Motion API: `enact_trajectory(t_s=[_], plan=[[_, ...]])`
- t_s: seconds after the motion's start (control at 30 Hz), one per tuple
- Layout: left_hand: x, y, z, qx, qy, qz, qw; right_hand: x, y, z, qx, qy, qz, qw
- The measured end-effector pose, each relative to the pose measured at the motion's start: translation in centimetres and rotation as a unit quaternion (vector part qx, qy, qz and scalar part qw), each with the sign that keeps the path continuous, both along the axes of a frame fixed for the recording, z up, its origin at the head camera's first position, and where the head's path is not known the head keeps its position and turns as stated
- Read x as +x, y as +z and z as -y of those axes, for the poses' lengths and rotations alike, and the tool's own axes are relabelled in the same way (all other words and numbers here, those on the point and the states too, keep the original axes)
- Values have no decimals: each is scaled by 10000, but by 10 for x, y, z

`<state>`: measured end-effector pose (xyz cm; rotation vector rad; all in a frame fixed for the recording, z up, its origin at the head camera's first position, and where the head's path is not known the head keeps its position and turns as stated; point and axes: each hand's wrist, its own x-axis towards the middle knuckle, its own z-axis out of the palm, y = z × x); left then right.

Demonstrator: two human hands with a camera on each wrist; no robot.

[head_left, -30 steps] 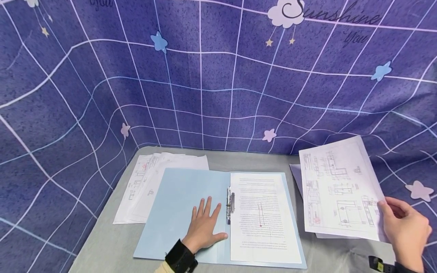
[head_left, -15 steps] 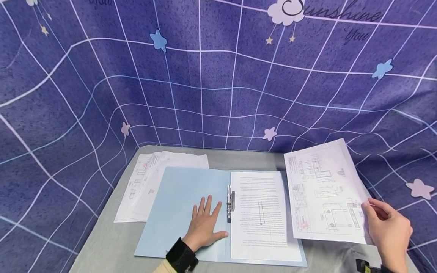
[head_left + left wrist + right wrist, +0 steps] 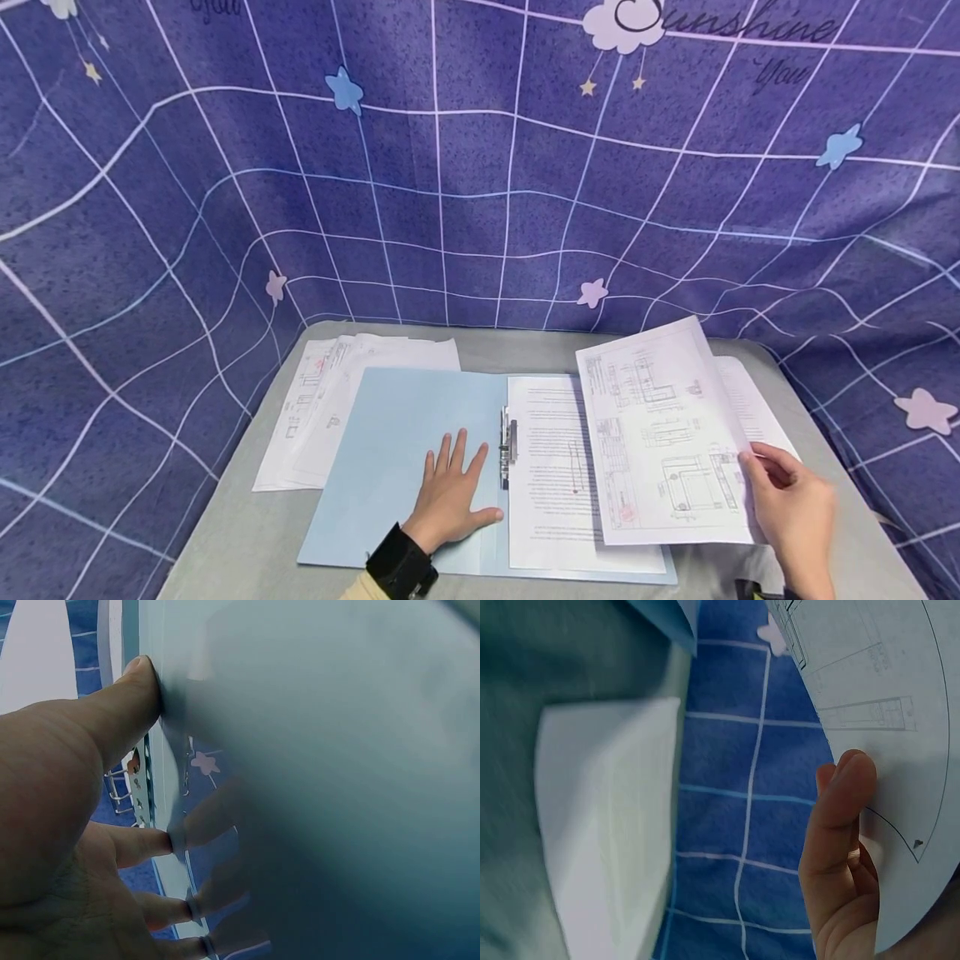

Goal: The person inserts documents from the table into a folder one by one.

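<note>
A light blue folder (image 3: 405, 433) lies spread flat, a metal clip (image 3: 507, 447) along its spine. Printed text sheets (image 3: 547, 517) rest on its right half. My left hand (image 3: 448, 498) presses on the left half with fingers spread; the left wrist view shows its thumb and fingertips against the glossy cover (image 3: 337, 750). At the right, my right hand (image 3: 793, 508) pinches the right edge of a sheet with technical drawings (image 3: 660, 442). That sheet is raised and tilted, covering part of the text sheets. In the right wrist view, fingers (image 3: 840, 810) bend at the drawing sheet's edge (image 3: 915, 772).
A stack of drawing sheets (image 3: 300, 442) lies at the left, partly under the folder. More white paper (image 3: 753, 408) lies on the grey table (image 3: 225, 533) behind the held sheet. A purple patterned cloth (image 3: 480, 167) hangs along the back and sides.
My right hand has carried the drawing sheet leftward, from beside the folder to over its right part, uncovering white paper at the right. The left hand has stayed in place.
</note>
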<state>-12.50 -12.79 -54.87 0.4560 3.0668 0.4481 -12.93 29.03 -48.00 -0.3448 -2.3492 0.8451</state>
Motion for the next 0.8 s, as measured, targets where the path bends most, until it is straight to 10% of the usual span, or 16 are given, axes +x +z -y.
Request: enact_trajectory(t_s=[0.8], plan=[[0, 1, 0, 3, -52, -7, 10000, -2, -34, 60, -229, 263, 224, 9991]])
